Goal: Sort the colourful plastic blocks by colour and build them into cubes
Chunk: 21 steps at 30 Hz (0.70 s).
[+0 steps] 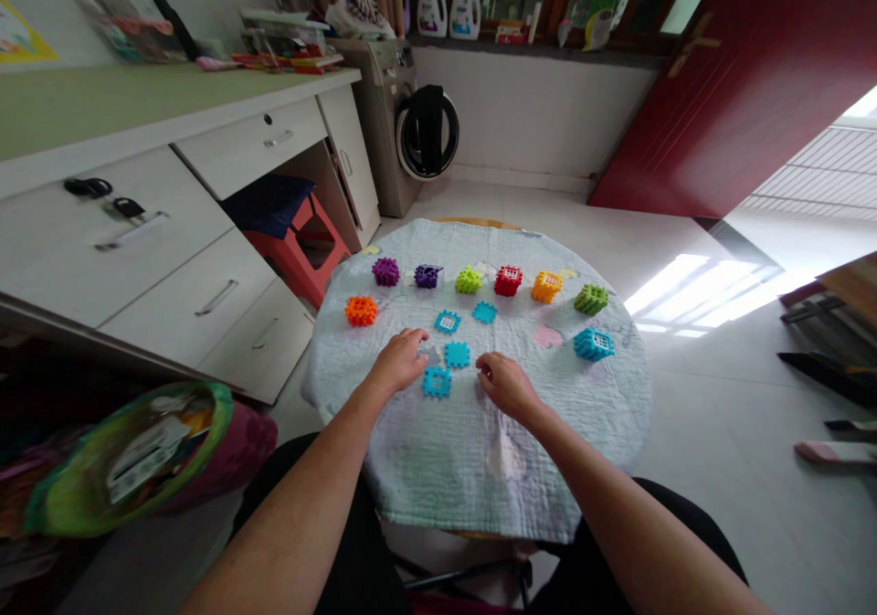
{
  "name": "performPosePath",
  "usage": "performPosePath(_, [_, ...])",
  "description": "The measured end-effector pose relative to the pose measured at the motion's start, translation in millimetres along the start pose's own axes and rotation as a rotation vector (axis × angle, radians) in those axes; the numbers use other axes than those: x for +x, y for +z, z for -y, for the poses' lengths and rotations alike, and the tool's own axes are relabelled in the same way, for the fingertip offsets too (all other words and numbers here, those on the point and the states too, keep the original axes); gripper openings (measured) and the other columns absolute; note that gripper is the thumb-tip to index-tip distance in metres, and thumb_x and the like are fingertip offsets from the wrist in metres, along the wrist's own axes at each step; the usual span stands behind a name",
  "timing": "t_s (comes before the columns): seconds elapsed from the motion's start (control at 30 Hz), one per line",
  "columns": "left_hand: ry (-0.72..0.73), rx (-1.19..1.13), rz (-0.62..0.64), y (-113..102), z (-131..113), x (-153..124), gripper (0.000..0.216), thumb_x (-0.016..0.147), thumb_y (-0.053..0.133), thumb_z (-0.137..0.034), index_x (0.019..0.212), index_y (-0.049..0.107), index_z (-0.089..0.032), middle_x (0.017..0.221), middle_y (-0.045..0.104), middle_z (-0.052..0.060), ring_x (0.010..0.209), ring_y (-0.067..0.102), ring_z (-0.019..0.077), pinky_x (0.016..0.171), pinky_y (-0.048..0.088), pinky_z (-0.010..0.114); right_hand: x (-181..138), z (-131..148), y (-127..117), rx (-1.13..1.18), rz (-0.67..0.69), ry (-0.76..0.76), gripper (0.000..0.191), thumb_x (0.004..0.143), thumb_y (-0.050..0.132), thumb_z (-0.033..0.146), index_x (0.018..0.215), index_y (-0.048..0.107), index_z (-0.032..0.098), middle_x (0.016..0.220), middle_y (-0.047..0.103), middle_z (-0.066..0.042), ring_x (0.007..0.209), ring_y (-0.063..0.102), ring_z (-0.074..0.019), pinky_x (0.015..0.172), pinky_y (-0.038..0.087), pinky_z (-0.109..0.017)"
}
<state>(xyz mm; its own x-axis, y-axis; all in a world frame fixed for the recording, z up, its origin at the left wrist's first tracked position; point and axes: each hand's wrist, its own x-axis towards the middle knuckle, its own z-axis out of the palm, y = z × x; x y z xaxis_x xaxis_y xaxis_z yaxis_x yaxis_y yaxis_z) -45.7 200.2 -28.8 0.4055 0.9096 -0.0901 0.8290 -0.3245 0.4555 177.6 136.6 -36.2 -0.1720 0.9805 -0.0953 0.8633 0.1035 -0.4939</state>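
Observation:
Four loose light-blue toothed square tiles lie flat mid-table: a windowed tile [448, 322], a solid tile [485, 312], another solid tile [457, 355] and a tile with a grid opening [437, 382]. My left hand [398, 361] is just left of the nearer two, fingers apart and holding nothing. To the right of the nearer solid tile, my right hand [505, 383] rests low over the cloth with loosely bent fingers; I see nothing in it. An assembled light-blue block [594, 344] sits at the right side of the table.
A patterned cloth [438, 469] covers the round table. Toothed blocks stand in an arc behind the tiles: orange [361, 311], magenta [385, 272], purple [427, 275], lime [469, 280], red [508, 280], yellow [546, 287] and green [591, 299]. A bin [226, 441] stands at left.

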Motion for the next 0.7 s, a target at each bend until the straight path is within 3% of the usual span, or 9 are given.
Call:
performPosePath(0.13, [-0.014,0.019,0.041,1,2,4,0.034,0.078,0.052,-0.017,0.111,0.055,-0.015,0.112,0.061,0.011,0.103,0.059,0.0199,0.092,0.043,0.029,47,20,4,-0.107,-0.184,-0.005,0.023,0.085,0.049,0.017,0.103,0.062,0.016,0.107,0.062,-0.01,0.103,0.05,-0.0217,0.092,0.035,-0.031])
performPosePath(0.23, [-0.03,0.015,0.053,1,3,5,0.035,0.078,0.053,-0.018,0.113,0.055,-0.015,0.115,0.062,0.011,0.102,0.06,0.0198,0.09,0.044,0.027,78,36,11,-0.201,-0.191,0.048,0.031,0.083,0.053,0.021,0.113,0.058,0.016,0.118,0.057,-0.012,0.11,0.046,-0.0257,0.093,0.035,-0.035])
performPosePath(0.33, [-0.058,0.011,0.072,0,3,6,0.037,0.078,0.055,-0.021,0.115,0.055,-0.016,0.115,0.064,0.011,0.101,0.061,0.0198,0.086,0.045,0.025,96,44,20,-0.265,-0.141,0.107,0.029,0.084,0.051,0.022,0.111,0.058,0.015,0.116,0.058,-0.014,0.109,0.047,-0.0263,0.09,0.037,-0.035])
performPosePath(0.53, [-0.081,0.006,0.122,-3,-1,6,0.04,0.078,0.055,-0.026,0.117,0.053,-0.015,0.106,0.066,0.01,0.096,0.063,0.0203,0.08,0.045,0.026,106,39,18,-0.262,-0.117,0.108,0.024,0.088,0.045,0.022,0.097,0.065,0.014,0.102,0.066,-0.014,0.097,0.056,-0.023,0.083,0.04,-0.031])
performPosePath(0.7, [-0.084,-0.029,0.109,-4,-2,5,0.039,0.079,0.054,-0.029,0.116,0.053,-0.016,0.103,0.066,0.009,0.092,0.063,0.0195,0.077,0.045,0.026,84,5,-16,0.139,-0.186,0.233,0.024,0.091,0.043,0.023,0.084,0.065,0.015,0.085,0.068,-0.007,0.078,0.061,-0.0148,0.071,0.043,-0.023])
